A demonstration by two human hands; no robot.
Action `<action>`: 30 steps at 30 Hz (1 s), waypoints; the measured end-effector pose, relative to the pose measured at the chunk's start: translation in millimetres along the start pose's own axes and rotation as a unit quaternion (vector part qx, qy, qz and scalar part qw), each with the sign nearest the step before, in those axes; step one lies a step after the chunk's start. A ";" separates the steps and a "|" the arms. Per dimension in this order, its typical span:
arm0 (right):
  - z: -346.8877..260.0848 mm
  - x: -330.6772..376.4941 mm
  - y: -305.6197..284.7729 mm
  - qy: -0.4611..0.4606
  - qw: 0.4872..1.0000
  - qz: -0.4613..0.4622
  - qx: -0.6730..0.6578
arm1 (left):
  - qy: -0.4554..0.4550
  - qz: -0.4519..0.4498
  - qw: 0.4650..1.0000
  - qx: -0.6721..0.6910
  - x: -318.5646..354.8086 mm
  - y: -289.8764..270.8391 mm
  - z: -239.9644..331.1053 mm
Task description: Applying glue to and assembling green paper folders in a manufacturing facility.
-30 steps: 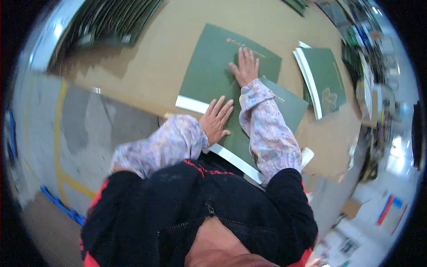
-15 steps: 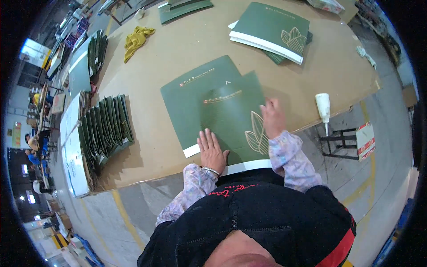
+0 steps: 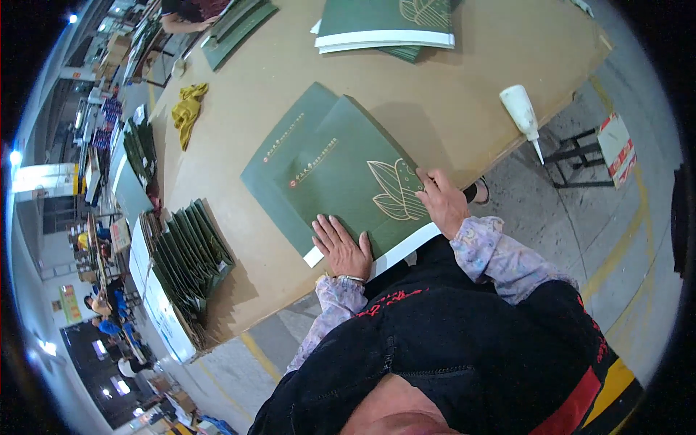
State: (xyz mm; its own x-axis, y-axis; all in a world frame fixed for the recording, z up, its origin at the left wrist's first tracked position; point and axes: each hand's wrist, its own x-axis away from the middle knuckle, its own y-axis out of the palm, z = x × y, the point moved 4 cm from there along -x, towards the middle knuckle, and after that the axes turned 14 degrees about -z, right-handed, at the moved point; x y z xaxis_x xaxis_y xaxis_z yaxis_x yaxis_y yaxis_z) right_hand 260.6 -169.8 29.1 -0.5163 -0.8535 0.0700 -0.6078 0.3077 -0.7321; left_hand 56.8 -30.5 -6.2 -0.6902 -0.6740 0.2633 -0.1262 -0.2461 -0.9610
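Observation:
Two flat green paper bags overlap in front of me on the table, each with a white strip along its near edge. My left hand (image 3: 341, 246) lies flat with fingers stretched, across the near part where the bags overlap. The upper bag (image 3: 348, 181) carries gold print and a gold leaf outline. At its right edge, my right hand (image 3: 444, 203) has bent fingers closed on the border; the thumb is not clearly seen. The lower bag (image 3: 274, 170) shows along the left. A white squeeze bottle (image 3: 520, 112) with a narrow nozzle lies at the table's right edge.
More green bags (image 3: 384, 29) are stacked at the far side. Folded bags (image 3: 190, 254) stand in a row at left beside a white-topped pile (image 3: 156, 297). A yellow cloth (image 3: 188, 112) lies far left. Another person's hand (image 3: 185, 26) is at the far-left corner. A stool (image 3: 591, 156) stands right.
The view has turned, shifting the whole scene. The upper bag's raised far right corner now lies flatter. My right hand has closed in on its edge; my left hand stays pressed flat.

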 end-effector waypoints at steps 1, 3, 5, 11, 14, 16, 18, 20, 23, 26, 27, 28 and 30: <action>1.9 1.0 2.1 0.003 1.000 0.001 -0.019 | 0.008 -0.007 1.000 -0.006 -0.6 1.3 0.4; 6.4 2.2 3.2 0.012 0.999 0.003 -0.043 | 0.008 -0.009 1.000 0.005 0.7 2.3 -1.0; 8.1 -0.8 1.5 -0.003 0.997 -0.016 -0.077 | 0.014 -0.010 1.000 0.000 -3.2 1.2 -1.4; 32.0 -13.5 18.5 0.029 0.996 -0.020 -0.081 | 0.019 -0.023 1.000 0.003 -3.4 0.8 -2.0; 12.1 -54.3 15.0 0.063 0.997 -0.032 -0.029 | 0.019 -0.032 0.999 -0.005 -1.2 -5.6 -0.1; -2.3 -100.5 7.4 0.065 0.997 -0.026 0.014 | 0.018 -0.032 0.999 -0.001 -1.6 -7.9 0.7; -0.6 -133.7 4.5 0.052 0.998 -0.011 0.026 | 0.032 -0.032 0.999 0.006 -2.7 -6.0 3.0; 8.8 -150.7 16.1 0.043 0.998 -0.036 0.028 | 0.031 -0.026 0.999 0.016 -1.3 -6.2 1.8; 4.0 -151.9 19.3 0.096 0.988 -0.113 0.051 | 0.028 -0.019 0.999 0.034 0.8 -6.7 0.2; -5.1 -165.3 18.5 -0.064 0.986 0.075 0.138 | 0.038 -0.015 0.998 0.044 1.3 -5.8 2.0; -10.1 -176.5 21.2 -0.067 0.986 0.066 0.137 | 0.030 -0.020 0.998 0.047 2.1 -5.7 0.6; -20.8 -189.4 21.1 -0.071 0.973 0.071 0.208 | 0.031 -0.020 0.998 0.046 3.7 -8.2 1.1; -21.2 -207.0 25.5 -0.077 0.955 0.068 0.280 | 0.026 -0.028 0.998 0.050 2.1 -8.8 1.4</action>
State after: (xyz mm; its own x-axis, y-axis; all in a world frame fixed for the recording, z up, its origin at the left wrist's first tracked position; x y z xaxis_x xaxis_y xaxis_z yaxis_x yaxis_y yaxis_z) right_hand 339.2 23.7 10.3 -0.4464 -0.8868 -0.1202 -0.1024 0.1840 -0.9776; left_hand 57.4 -30.6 2.8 -0.7207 -0.6210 0.3083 -0.0947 -0.3523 -0.9311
